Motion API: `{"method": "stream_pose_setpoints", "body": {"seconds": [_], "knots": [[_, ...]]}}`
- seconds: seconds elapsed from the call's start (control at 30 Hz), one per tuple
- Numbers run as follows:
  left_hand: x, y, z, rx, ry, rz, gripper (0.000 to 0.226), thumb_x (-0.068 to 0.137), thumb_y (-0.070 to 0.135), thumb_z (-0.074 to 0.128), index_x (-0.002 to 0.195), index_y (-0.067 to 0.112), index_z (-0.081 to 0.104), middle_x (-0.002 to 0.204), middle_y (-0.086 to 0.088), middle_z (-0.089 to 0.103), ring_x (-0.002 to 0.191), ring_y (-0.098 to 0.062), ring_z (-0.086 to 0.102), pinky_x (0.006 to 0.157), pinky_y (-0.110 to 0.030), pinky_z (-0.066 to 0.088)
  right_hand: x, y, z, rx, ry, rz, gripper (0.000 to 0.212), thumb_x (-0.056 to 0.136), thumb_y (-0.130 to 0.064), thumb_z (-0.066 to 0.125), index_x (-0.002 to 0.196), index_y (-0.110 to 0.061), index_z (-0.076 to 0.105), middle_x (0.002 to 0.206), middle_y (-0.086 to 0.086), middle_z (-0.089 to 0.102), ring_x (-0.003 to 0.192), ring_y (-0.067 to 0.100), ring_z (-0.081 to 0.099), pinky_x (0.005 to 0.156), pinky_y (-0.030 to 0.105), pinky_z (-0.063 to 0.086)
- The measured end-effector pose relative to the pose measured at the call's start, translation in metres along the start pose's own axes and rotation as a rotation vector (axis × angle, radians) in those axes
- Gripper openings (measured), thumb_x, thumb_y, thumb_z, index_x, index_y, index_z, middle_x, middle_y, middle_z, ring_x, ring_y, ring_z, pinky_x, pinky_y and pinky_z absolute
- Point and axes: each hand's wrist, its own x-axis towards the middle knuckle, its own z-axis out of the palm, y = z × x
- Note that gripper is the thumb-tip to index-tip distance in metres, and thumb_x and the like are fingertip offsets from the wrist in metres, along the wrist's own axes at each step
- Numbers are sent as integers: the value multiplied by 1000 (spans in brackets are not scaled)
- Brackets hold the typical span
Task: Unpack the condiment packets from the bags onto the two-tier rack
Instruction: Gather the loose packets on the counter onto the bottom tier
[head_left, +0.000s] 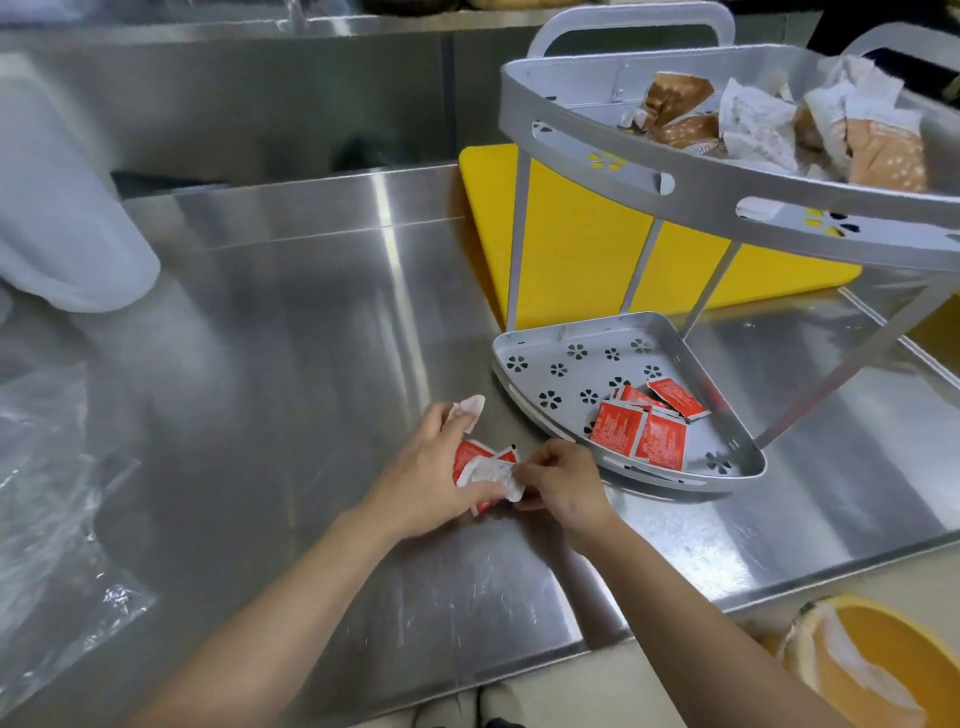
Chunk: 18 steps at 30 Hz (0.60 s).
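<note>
A grey two-tier rack (524, 364) stands on the steel counter at the right. Its lower tier holds several red condiment packets (639, 426). Its upper tier (597, 156) holds brown and white packets (769, 119). Just left of the lower tier, my left hand (431, 478) holds a small clear bag (493, 475) with red packets (470, 454) inside. My right hand (563, 480) pinches the bag's right edge. A white packet (470, 410) sticks up behind my left fingers.
A yellow cutting board (576, 249) lies behind the rack. Crumpled clear plastic (52, 519) sits at the counter's left edge, with a white container (62, 208) above it. A yellow bowl (883, 670) sits below the counter's front edge at the right.
</note>
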Motion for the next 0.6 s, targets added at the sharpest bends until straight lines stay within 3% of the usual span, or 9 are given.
{"method": "stream_pose_setpoints", "body": {"seconds": [0.07,0.13,0.2,0.27,0.33,0.47,0.53,0.6], "knots": [[-7,-2,7,174,-45,46,96,65,56,70,144,28,24,134,2,35,123,-13,38,101,-29,37,3,-1,5,-12,-7,-5,17,79,4,61,71,-5,49,69,14,57,66,30,61,61,44,58],[-10,-5,13,299,53,207,69,73,47,64,134,24,45,124,-1,52,112,-20,53,87,-31,45,4,-3,9,-15,-34,-14,17,78,3,63,77,-7,50,74,12,57,71,29,62,66,47,59],[-13,-9,14,273,146,284,38,79,36,50,112,24,64,113,3,64,99,-18,59,73,-30,51,4,-7,10,55,-85,-24,20,77,4,65,89,-4,50,79,12,57,68,24,62,56,35,59],[-14,-12,13,123,166,212,28,83,28,48,101,26,69,109,7,65,98,-10,57,76,-29,49,4,-9,10,162,-139,-19,28,77,3,66,99,1,49,83,15,57,62,22,61,45,24,55],[-14,-12,10,-127,178,44,19,85,24,56,96,21,72,98,2,64,91,-11,58,75,-22,45,5,-9,7,207,-179,-14,33,77,2,67,106,5,50,88,18,56,62,22,60,43,21,53],[-12,-7,-8,-673,522,-338,8,82,3,63,82,10,66,72,-2,60,64,-10,56,53,-8,41,10,-13,-2,109,-215,-25,26,79,0,65,104,1,55,90,15,61,66,19,62,45,19,52],[-13,-9,-17,-904,603,-428,18,79,1,66,93,13,61,80,-1,61,67,-11,60,54,-14,51,15,-16,-6,0,-249,-61,9,81,-3,63,89,-6,60,85,10,64,69,16,62,52,21,51],[-14,-12,-22,-1076,625,-519,37,77,2,69,108,13,55,94,-4,61,78,-19,63,62,-27,57,17,-19,-7,-114,-289,-104,10,82,-5,62,76,-13,60,79,4,65,73,16,61,66,26,50]]}}
